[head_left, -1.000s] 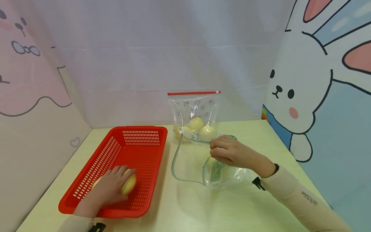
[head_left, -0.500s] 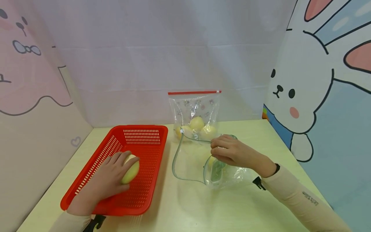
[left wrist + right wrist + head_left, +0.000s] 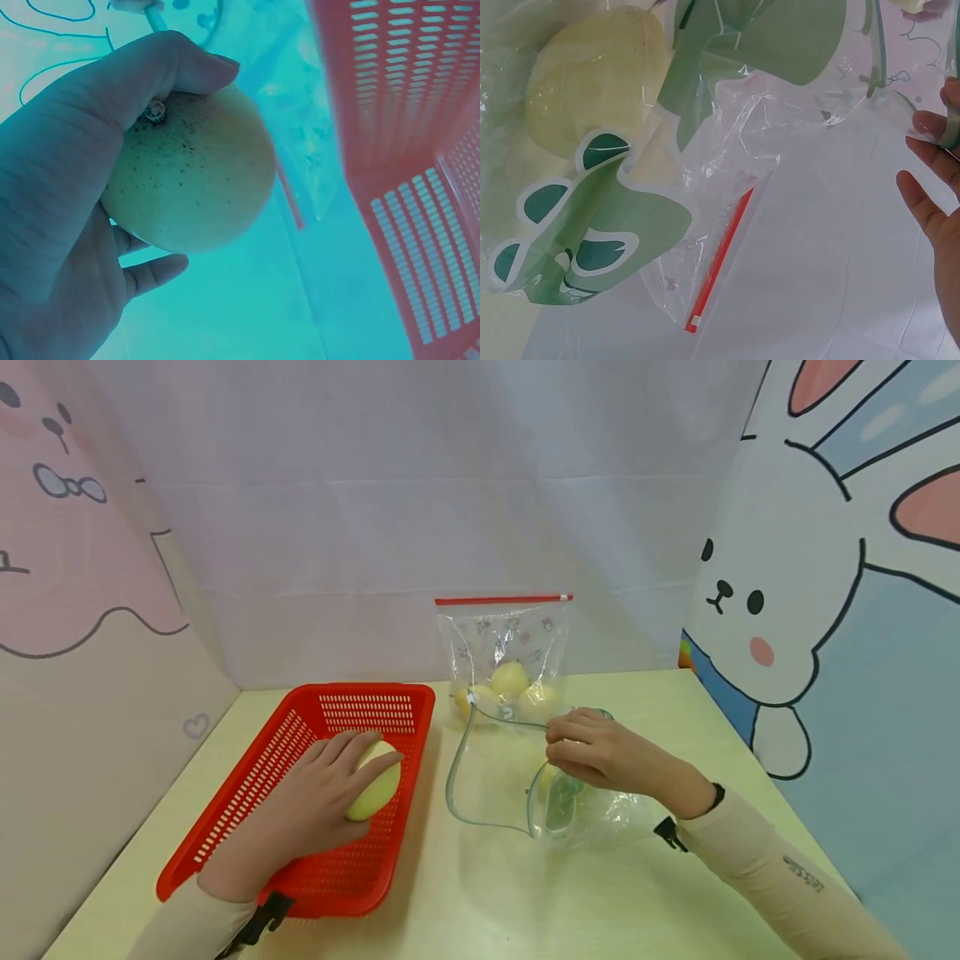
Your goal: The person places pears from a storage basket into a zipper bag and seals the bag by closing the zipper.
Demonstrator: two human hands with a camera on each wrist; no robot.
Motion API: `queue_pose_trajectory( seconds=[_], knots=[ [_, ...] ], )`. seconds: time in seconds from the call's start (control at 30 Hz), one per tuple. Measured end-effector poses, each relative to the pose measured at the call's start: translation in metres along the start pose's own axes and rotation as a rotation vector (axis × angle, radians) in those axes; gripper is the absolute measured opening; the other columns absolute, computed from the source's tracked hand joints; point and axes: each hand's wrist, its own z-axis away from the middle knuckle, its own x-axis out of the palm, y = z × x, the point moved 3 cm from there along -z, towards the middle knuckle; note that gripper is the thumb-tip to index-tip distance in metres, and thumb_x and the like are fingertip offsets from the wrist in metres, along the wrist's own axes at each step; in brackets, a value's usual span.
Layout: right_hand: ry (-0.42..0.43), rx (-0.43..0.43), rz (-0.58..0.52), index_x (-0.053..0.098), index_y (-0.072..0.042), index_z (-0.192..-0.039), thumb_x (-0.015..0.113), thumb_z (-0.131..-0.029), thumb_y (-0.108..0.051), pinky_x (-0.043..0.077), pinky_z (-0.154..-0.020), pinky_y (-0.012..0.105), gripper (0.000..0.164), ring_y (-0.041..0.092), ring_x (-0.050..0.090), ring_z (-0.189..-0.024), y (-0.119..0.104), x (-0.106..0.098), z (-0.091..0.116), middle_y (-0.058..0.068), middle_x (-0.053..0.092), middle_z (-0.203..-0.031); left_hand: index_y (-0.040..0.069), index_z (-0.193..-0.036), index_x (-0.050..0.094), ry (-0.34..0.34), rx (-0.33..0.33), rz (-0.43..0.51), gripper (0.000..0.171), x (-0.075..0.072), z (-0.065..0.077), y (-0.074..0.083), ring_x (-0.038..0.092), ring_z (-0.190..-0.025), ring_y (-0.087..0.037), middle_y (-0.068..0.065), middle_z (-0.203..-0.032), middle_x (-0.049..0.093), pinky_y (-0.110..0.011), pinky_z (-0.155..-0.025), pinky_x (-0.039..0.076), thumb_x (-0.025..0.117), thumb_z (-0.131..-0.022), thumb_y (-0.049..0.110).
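Note:
In the head view, my left hand [image 3: 311, 806] grips a round yellow-green fruit [image 3: 378, 783] above the right part of the red basket [image 3: 397, 852]. The left wrist view shows the fruit's [image 3: 199, 176] dry stem and dark specks, with my thumb over its top. My right hand [image 3: 592, 747] pinches the rim of a clear zip bag [image 3: 487, 793] with a green edge. This bag's mouth gapes toward the basket. A yellow fruit [image 3: 600, 82] shows through its green-printed plastic in the right wrist view.
Behind the green-edged bag stands another clear zip bag [image 3: 502, 639] with a red slider strip and several yellow fruits [image 3: 510, 681] inside. The pale table [image 3: 510, 893] meets a white backdrop [image 3: 375, 568] at the back. Cartoon-printed panels flank both sides.
My left hand has lifted the fruit from the basket's lower part and carried it right and away from me. My right hand and both bags have stayed in place.

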Motion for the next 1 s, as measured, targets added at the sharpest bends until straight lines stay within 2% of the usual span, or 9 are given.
queue_pose_trajectory(
  seconds=[0.33,0.43,0.57,0.77,1.0],
  knots=[
    [0.005,-0.017,-0.003,0.061,-0.006,-0.099,0.046,-0.106,-0.021,0.047,-0.078,0.034,0.022,0.022,0.058,-0.092,-0.001,0.001,-0.003,0.005,0.058,-0.098,0.017,-0.131,0.055,0.174,0.156,0.086,0.068,-0.004,-0.046,0.025,0.047,-0.123,-0.037,-0.018,-0.136,0.049,-0.051,-0.093,0.047,0.082,-0.071,0.032],
    [0.006,-0.015,0.001,0.062,-0.007,-0.099,0.046,-0.107,-0.022,0.048,-0.079,0.035,0.023,0.022,0.058,-0.093,-0.002,0.001,-0.004,0.004,0.059,-0.098,0.018,-0.13,0.053,0.217,0.19,0.1,0.067,0.001,-0.061,0.033,0.046,-0.123,-0.036,-0.018,-0.136,0.048,-0.049,-0.093,0.047,0.082,-0.072,0.032],
    [-0.004,0.0,0.01,0.062,-0.008,-0.098,0.045,-0.107,-0.024,0.049,-0.081,0.036,0.025,0.022,0.059,-0.094,-0.003,0.001,-0.006,0.004,0.06,-0.099,0.018,-0.129,0.052,0.238,0.22,0.098,0.066,0.013,-0.076,0.043,0.047,-0.124,-0.034,-0.017,-0.137,0.048,-0.047,-0.095,0.046,0.083,-0.073,0.034],
    [-0.012,0.006,0.027,0.062,-0.008,-0.098,0.044,-0.107,-0.024,0.05,-0.083,0.037,0.025,0.022,0.06,-0.095,-0.003,0.0,-0.007,0.003,0.06,-0.1,0.015,-0.13,0.052,0.195,0.261,0.11,0.067,0.035,-0.089,0.053,0.046,-0.125,-0.033,-0.016,-0.137,0.048,-0.045,-0.096,0.047,0.083,-0.074,0.036],
    [-0.012,-0.01,0.028,0.061,-0.008,-0.099,0.045,-0.107,-0.022,0.05,-0.083,0.038,0.023,0.022,0.06,-0.094,-0.002,-0.001,-0.008,0.004,0.06,-0.1,0.016,-0.135,0.047,0.029,0.285,0.08,0.075,0.053,-0.092,0.054,0.041,-0.13,-0.032,-0.016,-0.141,0.045,-0.043,-0.097,0.046,0.085,-0.074,0.039]
  ],
)
